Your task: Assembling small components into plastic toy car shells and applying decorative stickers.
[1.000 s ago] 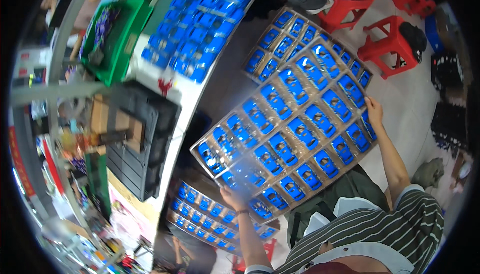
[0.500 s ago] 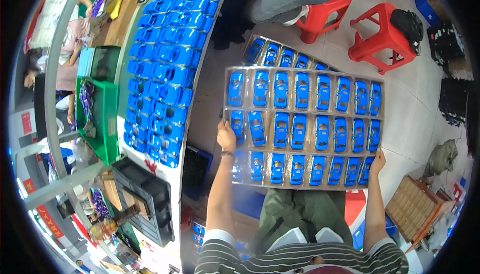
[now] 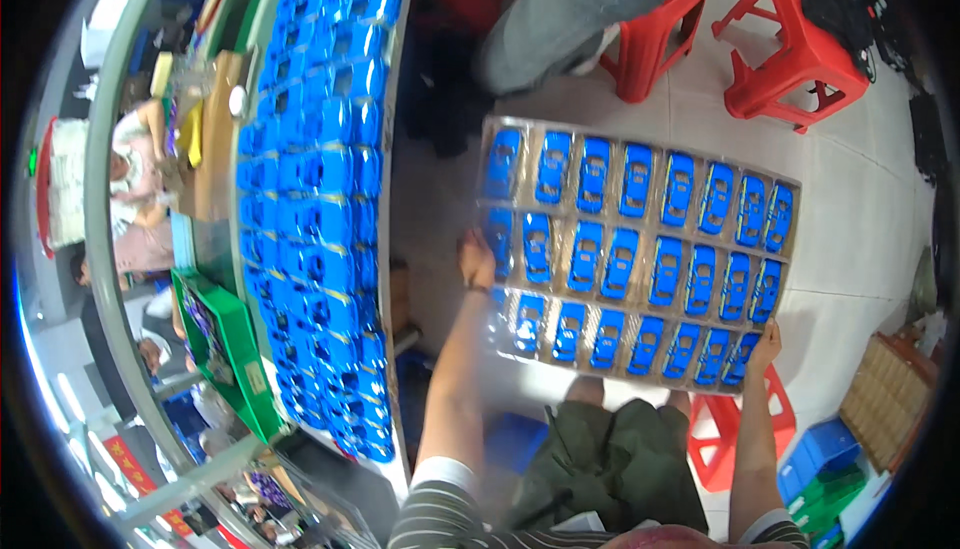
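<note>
My left hand is closed on the left edge of a clear plastic tray. The tray's opposite short edge is gripped by my right hand, lower down. Rows of blue toy car bodies lie in its compartments, with window openings and a glossy finish. In the lower left corner, one compartment shows no car. Held out in front of my legs, the tray slants down toward the right. My left fingers are partly blurred and the fingers beneath the tray are hidden.
To the left, a long table carries many blue car bodies in dense rows. A green bin stands beyond it. Red stools stand at the upper right, close to another person's leg. Another red stool is by my right knee.
The tray has shifted right in the view and turned clockwise, both hands still on it. A second tray of blue cars, visible behind it before, no longer shows. The whole view has shifted.
</note>
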`<action>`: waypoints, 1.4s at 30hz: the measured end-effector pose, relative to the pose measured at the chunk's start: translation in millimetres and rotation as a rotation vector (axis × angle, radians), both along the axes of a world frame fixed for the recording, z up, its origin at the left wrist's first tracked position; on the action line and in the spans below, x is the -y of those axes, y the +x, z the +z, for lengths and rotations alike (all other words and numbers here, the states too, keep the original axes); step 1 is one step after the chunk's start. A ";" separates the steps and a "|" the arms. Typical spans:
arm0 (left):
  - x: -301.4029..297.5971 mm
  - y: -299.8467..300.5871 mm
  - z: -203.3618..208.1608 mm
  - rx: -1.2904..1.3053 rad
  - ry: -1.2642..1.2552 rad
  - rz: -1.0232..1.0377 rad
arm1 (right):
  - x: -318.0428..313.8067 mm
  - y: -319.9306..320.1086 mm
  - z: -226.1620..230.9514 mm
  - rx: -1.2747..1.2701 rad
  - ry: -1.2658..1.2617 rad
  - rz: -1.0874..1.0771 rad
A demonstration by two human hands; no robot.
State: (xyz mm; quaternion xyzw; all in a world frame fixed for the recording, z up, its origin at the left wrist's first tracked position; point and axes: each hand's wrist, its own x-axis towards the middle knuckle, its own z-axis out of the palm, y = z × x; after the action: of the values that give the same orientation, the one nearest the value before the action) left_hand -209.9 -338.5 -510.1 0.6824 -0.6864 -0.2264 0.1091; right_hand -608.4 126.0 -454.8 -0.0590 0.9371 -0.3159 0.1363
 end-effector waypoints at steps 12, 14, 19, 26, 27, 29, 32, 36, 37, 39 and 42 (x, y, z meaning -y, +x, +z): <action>-46.7 -30.2 77.6 0.031 0.349 0.094 | 9.5 -2.6 -20.2 -0.493 0.397 0.245; -89.3 -12.7 81.0 0.093 0.178 0.157 | 71.8 23.1 27.2 -0.393 0.206 0.406; -251.3 8.7 189.0 -0.030 0.041 0.244 | 180.5 71.1 106.4 0.895 -0.168 0.847; -585.2 101.1 301.6 -0.099 1.089 0.880 | 152.1 128.6 206.8 0.736 -0.149 1.371; -625.9 95.9 312.0 -0.274 1.104 0.957 | 123.2 115.5 194.1 0.727 -0.151 1.431; -685.1 76.3 314.3 -0.354 1.056 1.023 | 70.2 93.3 174.9 0.678 0.065 1.630; -755.6 49.8 301.9 -0.135 0.956 1.071 | -20.6 43.7 118.9 0.604 0.096 1.840; -827.7 79.9 315.0 -0.115 0.731 1.338 | -53.0 62.3 144.9 0.241 0.281 1.987; -808.3 111.8 306.0 -0.015 0.683 1.443 | -13.0 115.0 189.3 0.375 0.129 1.948; -839.3 146.7 308.9 0.159 0.637 1.711 | 105.8 233.1 310.5 0.776 -0.327 1.717; -891.3 226.5 299.4 0.151 0.284 1.983 | 236.7 346.5 416.1 1.009 -0.834 1.190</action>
State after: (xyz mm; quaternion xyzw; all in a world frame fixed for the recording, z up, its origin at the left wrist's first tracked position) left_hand 16.7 552.8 -210.8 0.9653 0.2201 -0.0691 0.1223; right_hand -261.9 -110.7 -38.6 -0.4354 0.3877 -0.4970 0.6428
